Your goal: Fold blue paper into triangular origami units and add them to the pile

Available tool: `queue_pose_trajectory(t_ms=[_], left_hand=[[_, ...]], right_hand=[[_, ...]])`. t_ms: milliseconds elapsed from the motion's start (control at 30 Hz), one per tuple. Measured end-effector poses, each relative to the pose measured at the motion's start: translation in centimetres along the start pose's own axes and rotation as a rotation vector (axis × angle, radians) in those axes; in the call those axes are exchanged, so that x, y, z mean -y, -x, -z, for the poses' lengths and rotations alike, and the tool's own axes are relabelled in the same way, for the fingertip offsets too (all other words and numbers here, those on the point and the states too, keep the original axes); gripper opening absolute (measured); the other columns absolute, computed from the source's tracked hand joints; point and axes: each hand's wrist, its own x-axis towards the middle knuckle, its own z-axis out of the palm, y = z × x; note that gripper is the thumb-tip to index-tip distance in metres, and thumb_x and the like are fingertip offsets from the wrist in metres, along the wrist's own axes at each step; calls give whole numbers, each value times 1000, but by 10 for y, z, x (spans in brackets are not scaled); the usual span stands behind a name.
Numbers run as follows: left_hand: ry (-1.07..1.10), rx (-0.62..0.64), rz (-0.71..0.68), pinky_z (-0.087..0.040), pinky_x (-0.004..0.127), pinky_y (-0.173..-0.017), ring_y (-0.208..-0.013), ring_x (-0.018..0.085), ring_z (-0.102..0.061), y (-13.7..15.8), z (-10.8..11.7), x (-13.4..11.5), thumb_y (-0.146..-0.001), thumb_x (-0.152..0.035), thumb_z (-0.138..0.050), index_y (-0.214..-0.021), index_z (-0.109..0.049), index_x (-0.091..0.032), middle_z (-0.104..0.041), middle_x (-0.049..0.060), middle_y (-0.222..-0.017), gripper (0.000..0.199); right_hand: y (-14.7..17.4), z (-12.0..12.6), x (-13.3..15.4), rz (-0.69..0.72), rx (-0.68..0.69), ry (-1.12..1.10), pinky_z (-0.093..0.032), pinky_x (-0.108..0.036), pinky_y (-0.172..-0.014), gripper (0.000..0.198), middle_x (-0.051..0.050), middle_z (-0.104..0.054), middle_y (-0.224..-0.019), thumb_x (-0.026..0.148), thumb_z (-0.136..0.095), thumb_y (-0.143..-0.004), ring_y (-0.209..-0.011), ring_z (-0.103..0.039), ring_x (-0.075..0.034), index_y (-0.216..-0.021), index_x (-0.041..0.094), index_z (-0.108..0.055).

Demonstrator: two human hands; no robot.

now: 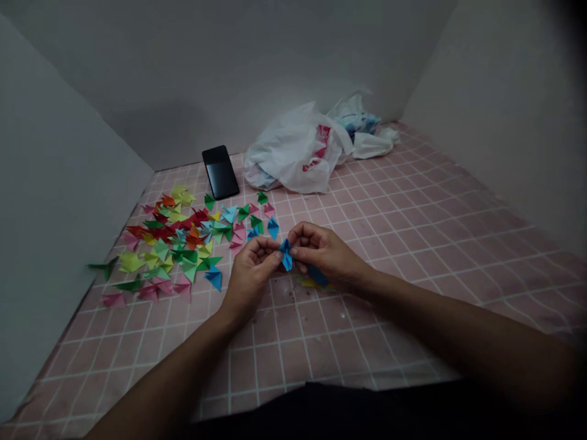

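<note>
Between my two hands, above the pink checked cloth, is a small folded blue paper, an origami piece standing roughly upright. My left hand pinches its left side between thumb and fingers. From the other side my right hand is closed on it, thumb pressed against the paper. Under my right hand lie a flat blue paper and a yellow paper, both partly covered by the hand. Just beyond my hands sits another blue folded piece.
Many coloured origami pieces spread over the cloth at the left. A black phone lies behind them. White plastic bags are crumpled near the back wall. Side walls close in both sides.
</note>
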Motion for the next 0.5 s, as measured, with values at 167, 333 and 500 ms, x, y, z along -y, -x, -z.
queue_pose_trajectory(t_ms=[167,333,500], left_hand=[[-4,3,3,-56,21,-63,-65,9,-64,-1,-1,-2,-75,-23,-78,-86,-65,-17,-66,-3,-75,18],[-25,-11,-35,-54,20,-58,-62,9,-62,-1,-3,-3,-76,-27,-78,-84,-64,-17,-65,-3,-71,19],[-48,-20,-27,-53,21,-58,-61,9,-62,-1,-3,-3,-75,-29,-78,-82,-64,-17,-65,-3,-71,19]], right_hand=[[1,-1,2,8,-14,74,-37,-20,-44,18,9,-55,-59,27,-69,-77,-44,-50,-7,-85,20,-54],[2,-2,3,-11,-31,90,-37,-20,-43,19,9,-54,-60,24,-68,-76,-44,-49,-7,-85,21,-52],[3,-3,4,-27,-30,124,-38,-20,-43,18,9,-53,-58,23,-67,-76,-44,-49,-7,-85,21,-52]])
